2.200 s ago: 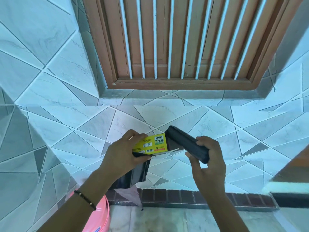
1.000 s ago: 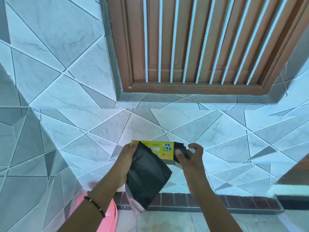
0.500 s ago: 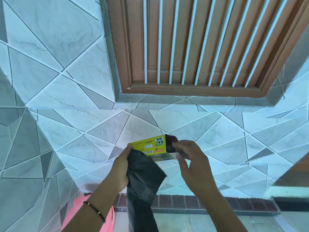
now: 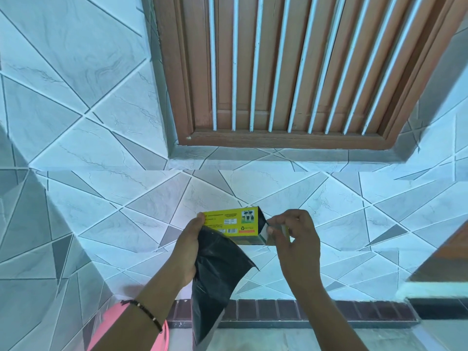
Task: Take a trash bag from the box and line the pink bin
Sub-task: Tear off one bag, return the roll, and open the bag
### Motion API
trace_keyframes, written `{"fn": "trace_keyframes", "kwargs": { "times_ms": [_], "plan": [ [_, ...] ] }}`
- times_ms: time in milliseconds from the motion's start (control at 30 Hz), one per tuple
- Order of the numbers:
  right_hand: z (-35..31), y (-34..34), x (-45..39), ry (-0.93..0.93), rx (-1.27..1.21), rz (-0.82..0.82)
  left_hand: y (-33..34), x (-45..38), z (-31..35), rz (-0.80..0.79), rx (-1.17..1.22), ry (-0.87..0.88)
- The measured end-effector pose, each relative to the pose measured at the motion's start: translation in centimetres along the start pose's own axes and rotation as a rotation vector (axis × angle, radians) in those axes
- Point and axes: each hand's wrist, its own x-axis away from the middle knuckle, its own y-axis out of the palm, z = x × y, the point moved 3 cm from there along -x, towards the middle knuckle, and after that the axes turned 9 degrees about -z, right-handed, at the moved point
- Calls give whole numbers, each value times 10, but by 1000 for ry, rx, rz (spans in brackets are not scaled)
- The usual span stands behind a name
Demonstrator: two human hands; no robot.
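Head view is showing the left hand [image 4: 188,252] gripping both the yellow box [image 4: 231,224] by its left end and a black trash bag [image 4: 217,274], which is hanging down from under the box; the bag's lower end is running out of the bottom edge. The right hand [image 4: 295,239] is pinching the box's open end flap [image 4: 276,233] between thumb and curled fingers, and what lies inside the box is too dark to make out. The pink bin [image 4: 114,323] is sitting at lower left, mostly hidden behind the left forearm and cut off by the frame. A beaded bracelet [image 4: 147,314] is circling the left wrist.
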Motion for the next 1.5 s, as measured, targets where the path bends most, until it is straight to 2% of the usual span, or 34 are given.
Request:
{"fn": "trace_keyframes", "kwargs": {
  "times_ms": [333,433,567,800,1333,1500],
  "plan": [
    [-4,16,7,-32,-78,-55,9,1,-4,9,-32,33],
    [-3,29,13,39,-208,-151,10,2,0,44,-90,77],
    [2,32,12,176,-597,-175,9,2,2,25,-120,93],
    [9,32,7,408,-805,-140,5,0,-1,-18,-134,116],
    [23,43,1,358,-527,-409,15,-5,2,-119,-381,233],
    [35,35,-1,315,-437,-645,14,-14,9,-71,-323,211]
  ]
}}
